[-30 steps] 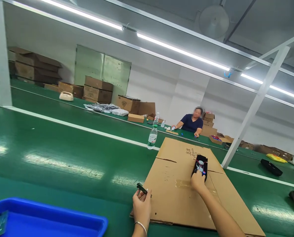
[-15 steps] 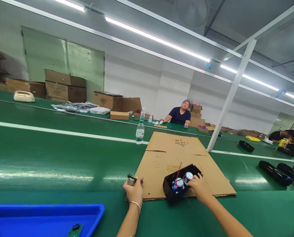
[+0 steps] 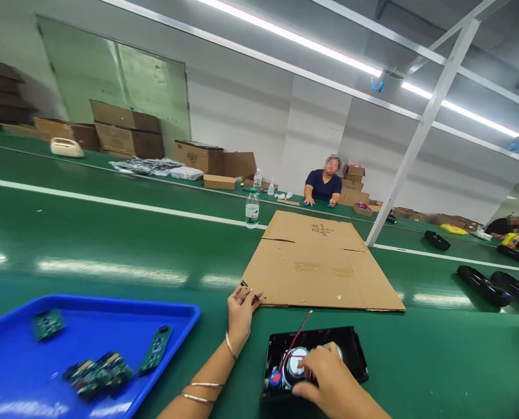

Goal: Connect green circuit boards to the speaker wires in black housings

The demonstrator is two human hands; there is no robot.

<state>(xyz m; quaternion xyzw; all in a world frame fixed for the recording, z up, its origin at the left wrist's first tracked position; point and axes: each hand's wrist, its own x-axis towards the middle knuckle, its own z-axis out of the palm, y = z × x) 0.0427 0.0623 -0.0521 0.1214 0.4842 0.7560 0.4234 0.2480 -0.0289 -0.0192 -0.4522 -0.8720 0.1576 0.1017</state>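
Note:
My left hand [image 3: 241,314] pinches a small dark circuit board [image 3: 249,291], seen nearly edge-on, over the near left corner of a cardboard sheet [image 3: 320,279]. Closer to me on the green table lies an open black speaker box [image 3: 350,343] holding two round silver-backed speakers. A red wire [image 3: 302,330] rises out of it, and a blue and red part [image 3: 276,378] sits in its left end. My right hand [image 3: 329,378] reaches over the near side of the box, fingers bent inside by the speakers and thumb towards me. It partly hides the right speaker.
At left a blue tray [image 3: 124,301] carries several green circuit boards [image 3: 98,375]. A water bottle [image 3: 252,209] stands behind the cardboard. A white post [image 3: 420,139] rises at right, near several black housings [image 3: 482,285]. Across the table sits a person [image 3: 323,185].
The speaker box has come off the cardboard towards me, onto the green table. My right hand has shifted from its right end to over the speakers. My view has tipped down, showing more tray.

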